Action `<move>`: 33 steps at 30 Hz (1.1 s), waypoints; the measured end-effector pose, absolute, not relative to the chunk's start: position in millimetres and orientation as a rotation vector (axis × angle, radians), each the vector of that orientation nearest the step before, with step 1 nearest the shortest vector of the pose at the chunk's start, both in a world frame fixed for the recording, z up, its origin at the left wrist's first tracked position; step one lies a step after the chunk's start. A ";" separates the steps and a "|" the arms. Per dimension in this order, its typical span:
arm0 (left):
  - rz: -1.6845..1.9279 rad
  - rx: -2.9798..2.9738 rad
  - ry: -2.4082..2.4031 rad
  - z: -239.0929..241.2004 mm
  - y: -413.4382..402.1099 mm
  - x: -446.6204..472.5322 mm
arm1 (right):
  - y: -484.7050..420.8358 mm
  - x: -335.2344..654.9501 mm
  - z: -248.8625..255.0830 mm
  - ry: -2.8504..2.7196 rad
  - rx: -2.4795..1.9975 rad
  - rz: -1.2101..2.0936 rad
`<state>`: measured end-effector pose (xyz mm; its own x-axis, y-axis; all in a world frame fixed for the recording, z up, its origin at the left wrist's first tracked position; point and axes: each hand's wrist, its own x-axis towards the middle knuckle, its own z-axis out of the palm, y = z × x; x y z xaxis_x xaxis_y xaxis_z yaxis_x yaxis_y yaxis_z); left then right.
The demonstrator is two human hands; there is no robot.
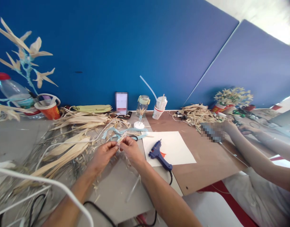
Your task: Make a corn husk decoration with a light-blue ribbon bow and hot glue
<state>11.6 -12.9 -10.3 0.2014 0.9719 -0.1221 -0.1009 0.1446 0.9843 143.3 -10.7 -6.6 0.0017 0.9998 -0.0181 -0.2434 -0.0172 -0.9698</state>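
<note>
Over the grey part of the table, my left hand (105,155) and my right hand (131,150) meet with fingertips pinched together. Between them is a small pale strip of corn husk (122,137), its lower end hidden by the fingers. Just beyond lie light blue ribbon strips (111,132) and the dark handles of scissors (133,137). A small husk flower (141,113) stands upright on a white round base (139,125) behind the hands. To the right, a blue glue gun (159,154) rests on a white paper sheet (182,148).
Dried corn husks (73,146) spread across the left. A white cable (52,183) arches in front. Along the blue partition stand a phone (121,102), a jar (145,101), a paper cup (157,113) and a red cup (50,110). A co-worker's arms (251,154) reach in from the right.
</note>
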 end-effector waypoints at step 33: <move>0.959 0.779 0.841 -7.4 -14.0 11.3 | -13.4 142.7 -5.8 -1.001 -0.992 1.391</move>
<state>11.3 -14.0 -7.4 0.3267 0.9109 -0.2521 -0.3689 0.3685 0.8533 142.7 -13.4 -5.8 -0.0470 0.9985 -0.0279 -0.2900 -0.0404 -0.9562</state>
